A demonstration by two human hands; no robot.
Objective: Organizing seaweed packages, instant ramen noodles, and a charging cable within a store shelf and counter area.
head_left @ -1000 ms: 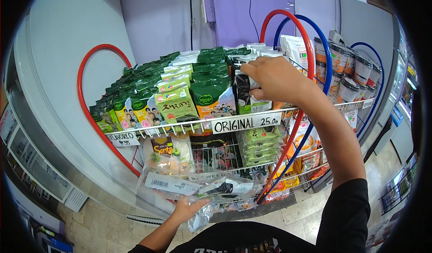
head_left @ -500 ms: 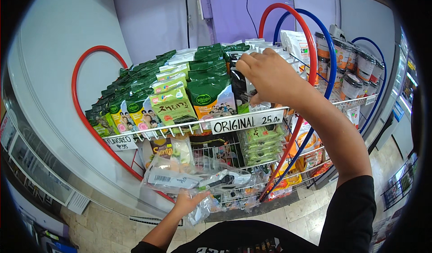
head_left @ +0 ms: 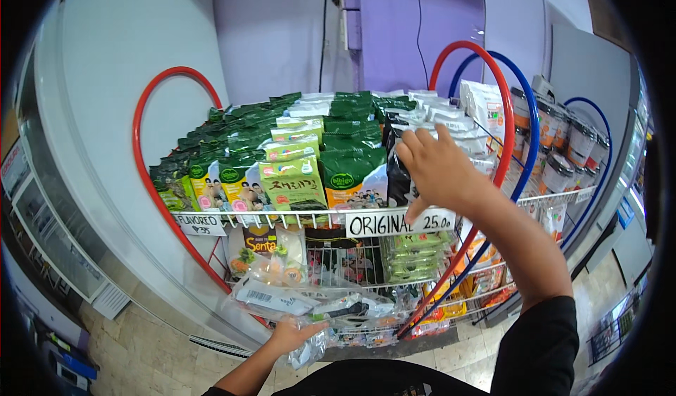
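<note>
A pale purple wall (head_left: 422, 30) stands behind a white wire rack (head_left: 296, 218), and a tiled floor (head_left: 148, 347) shows below and to the left of it. The rack's left edge is bounded by a red hoop (head_left: 138, 139); near its right side rise another red hoop and a blue hoop (head_left: 528, 146), with stacked cups (head_left: 558, 174) beyond. Green snack packets (head_left: 292, 185) fill the top tier in leaning rows, right up to the front rail, leaving narrow gaps among them; the open room is above their tops. The right hand (head_left: 440, 174) is in front of the black packet (head_left: 398, 178) at the right end of the front row, thumb and fingers wide apart, with nothing seen in its grip; whether a fingertip touches the packet I cannot tell. Its thumb overlaps a white sign (head_left: 366, 225) on the rail, and its forearm crosses in front of the near hoops, so that side is tight. Lower down, the left hand (head_left: 292, 336) closes on a clear plastic bag (head_left: 278, 295) with pale, labelled pieces inside. The bag spreads across the front of the lower tier; whether it rests on the wire is unclear. Floor shows beside the left forearm.
</note>
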